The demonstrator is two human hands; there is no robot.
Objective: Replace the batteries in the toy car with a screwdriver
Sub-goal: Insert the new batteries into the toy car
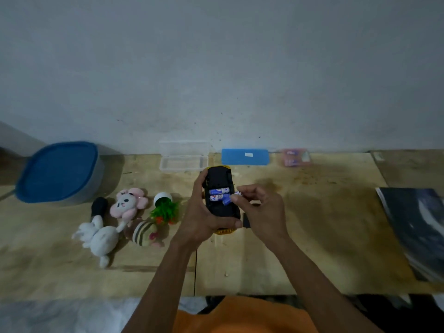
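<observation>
Head view: left hand (200,218) grips toy car (222,210) upside down above bench (312,236), centre frame. Two batteries (219,193) seated in open compartment. Right hand (260,209), at 3 o'clock of car, pinches third battery (227,200) at compartment edge. Plush toys (115,219) at 9 o'clock.

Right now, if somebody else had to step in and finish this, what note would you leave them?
Left hand: grips the toy car, upside down, above the table.
Right hand: pinches a battery at the edge of the open battery bay.
Two batteries lie in the bay.
Done: the bay cover is off; a dark piece by the right hand may be it.
Left: finish with the pinched battery (going in or coming out, I cannot tell), then refit and screw down the cover. No screwdriver is in view.
</observation>
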